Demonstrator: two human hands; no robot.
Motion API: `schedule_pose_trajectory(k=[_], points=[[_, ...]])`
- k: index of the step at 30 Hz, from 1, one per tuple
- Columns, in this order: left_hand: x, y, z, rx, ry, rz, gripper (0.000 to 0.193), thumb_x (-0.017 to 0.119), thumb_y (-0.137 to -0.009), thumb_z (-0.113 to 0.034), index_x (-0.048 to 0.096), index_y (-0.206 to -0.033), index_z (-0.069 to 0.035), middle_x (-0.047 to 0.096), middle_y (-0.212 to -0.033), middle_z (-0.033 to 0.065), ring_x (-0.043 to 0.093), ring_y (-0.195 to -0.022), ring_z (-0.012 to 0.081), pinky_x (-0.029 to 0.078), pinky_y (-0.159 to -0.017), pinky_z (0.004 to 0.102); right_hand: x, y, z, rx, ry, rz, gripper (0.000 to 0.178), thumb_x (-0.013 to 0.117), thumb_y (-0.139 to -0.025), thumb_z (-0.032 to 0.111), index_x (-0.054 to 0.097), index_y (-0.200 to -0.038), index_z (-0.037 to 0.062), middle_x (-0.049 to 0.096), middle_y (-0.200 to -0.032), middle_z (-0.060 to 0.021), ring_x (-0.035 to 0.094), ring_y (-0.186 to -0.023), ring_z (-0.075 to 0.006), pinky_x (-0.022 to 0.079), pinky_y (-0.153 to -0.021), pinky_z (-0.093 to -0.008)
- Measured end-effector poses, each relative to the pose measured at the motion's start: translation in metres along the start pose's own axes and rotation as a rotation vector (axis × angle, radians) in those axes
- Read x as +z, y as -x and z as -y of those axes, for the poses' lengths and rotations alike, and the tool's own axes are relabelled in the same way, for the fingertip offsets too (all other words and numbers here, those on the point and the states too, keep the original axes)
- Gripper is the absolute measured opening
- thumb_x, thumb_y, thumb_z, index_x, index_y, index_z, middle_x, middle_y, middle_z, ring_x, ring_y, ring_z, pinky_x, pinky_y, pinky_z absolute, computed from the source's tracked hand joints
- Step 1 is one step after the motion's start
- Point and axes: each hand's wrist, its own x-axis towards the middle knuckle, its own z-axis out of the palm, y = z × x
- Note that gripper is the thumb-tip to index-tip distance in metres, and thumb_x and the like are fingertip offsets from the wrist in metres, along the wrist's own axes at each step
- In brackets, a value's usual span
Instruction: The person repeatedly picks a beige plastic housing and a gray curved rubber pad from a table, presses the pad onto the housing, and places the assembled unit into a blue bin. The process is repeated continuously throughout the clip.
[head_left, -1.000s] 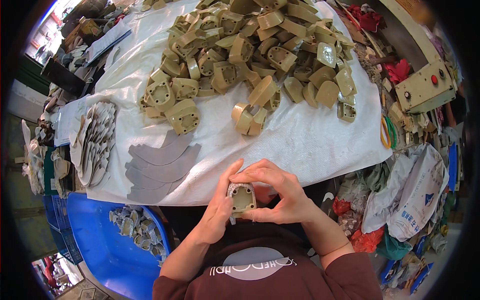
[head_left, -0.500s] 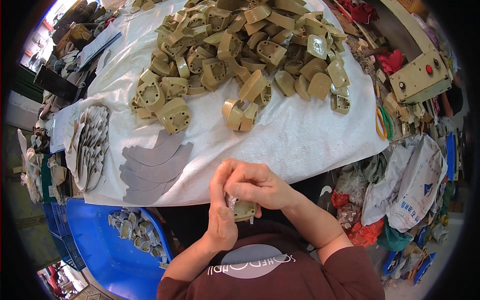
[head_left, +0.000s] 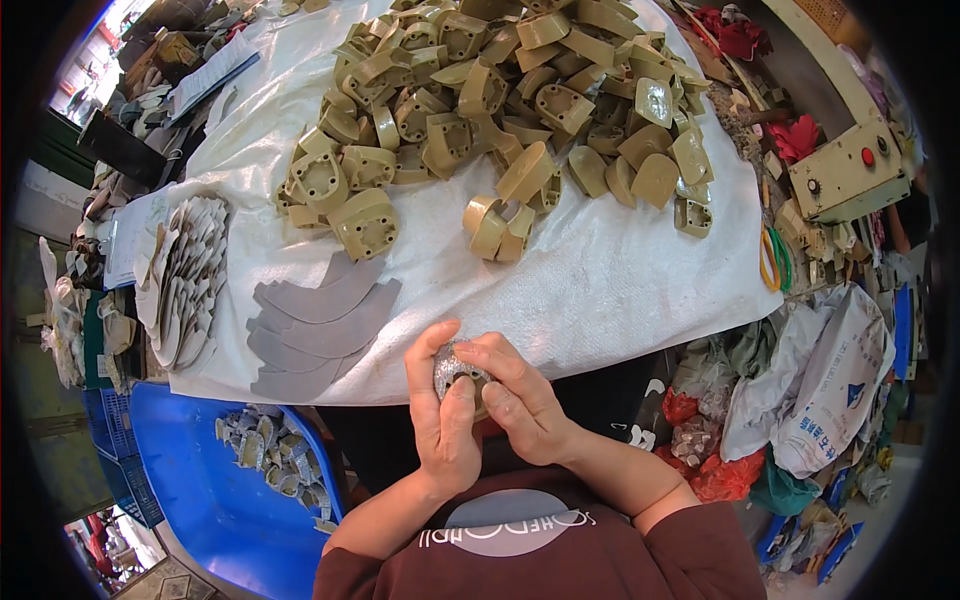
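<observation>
Between my two hands, just off the table's front edge, is a shoe heel (head_left: 452, 364) with a silvery, glittery surface. My left hand (head_left: 441, 425) is wrapped round its left side, the thumb on the near side. From the right, my right hand (head_left: 519, 398) closes on it, fingers over the far side and thumb close by. Fingers hide much of the heel. Beyond my hands, curved grey strips (head_left: 318, 330) lie overlapped on a white woven sheet (head_left: 610, 280). Farther back sits a big pile of olive-tan plastic heels (head_left: 564, 108), a few of them lying nearer.
Low on the left stands a blue tub (head_left: 190, 490) holding several silvery-grey heels (head_left: 275, 450). A stack of pale cut pieces (head_left: 185, 290) lies at the table's left. Rubber bands (head_left: 769, 260), a control box (head_left: 850, 172) and white plastic bags (head_left: 835, 385) are on the right.
The heel has been turned in my hands, so its silvery surface faces up more. My right hand has opened out from its tighter curl and lies lower along the heel. The view shifted slightly.
</observation>
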Motion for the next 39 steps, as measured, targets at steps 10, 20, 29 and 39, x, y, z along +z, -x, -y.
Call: schedule_pose_trajectory(k=[10, 20, 29, 39], points=[[-0.023, -0.014, -0.001, 0.432, -0.570, 0.235, 0.100, 0.045, -0.090, -0.060, 0.002, -0.139, 0.015, 0.052, -0.114, 0.0278, 0.061, -0.091, 0.0302, 0.050, -0.078, 0.0393, -0.024, -0.028, 0.023, -0.057, 0.648, 0.015, 0.053, 0.071, -0.080, 0.036, 0.054, -0.116, 0.0003, 0.054, -0.087, -0.0112, 0.054, -0.066, -0.0210, 0.046, -0.058, -0.0312], [-0.031, -0.013, -0.032, 0.107, -0.464, 0.190, 0.058, 0.079, -0.064, 0.000, 0.053, -0.116, -0.002, 0.059, -0.095, 0.0111, 0.059, -0.073, 0.0161, 0.051, -0.062, 0.0270, -0.031, -0.017, 0.007, 0.249, -0.230, -0.031, 0.026, 0.057, -0.094, 0.021, 0.056, -0.110, 0.0001, 0.059, -0.084, -0.0063, 0.055, -0.075, -0.0142, 0.046, -0.066, -0.0291], [-0.027, -0.022, -0.043, 0.398, -0.791, 0.252, 0.056, 0.075, -0.056, 0.004, 0.057, -0.108, -0.004, 0.057, -0.083, 0.0073, 0.053, -0.063, 0.0143, 0.046, -0.052, 0.0245, -0.036, -0.022, 0.008, 0.174, 0.090, 0.043, 0.016, 0.056, -0.094, 0.016, 0.059, -0.088, 0.0022, 0.059, -0.079, -0.0011, 0.050, -0.064, -0.0066, 0.041, -0.055, -0.0224], [-0.011, -0.017, -0.023, 0.575, -0.898, -0.015, 0.051, 0.083, -0.050, -0.009, 0.049, -0.088, -0.001, 0.055, -0.070, 0.0093, 0.054, -0.053, 0.0217, 0.045, -0.050, 0.0302, -0.027, -0.011, 0.006, 0.361, -0.158, -0.092, 0.025, 0.051, -0.097, 0.023, 0.061, -0.105, 0.0008, 0.062, -0.090, -0.0047, 0.054, -0.077, -0.0090, 0.045, -0.068, -0.0253]])
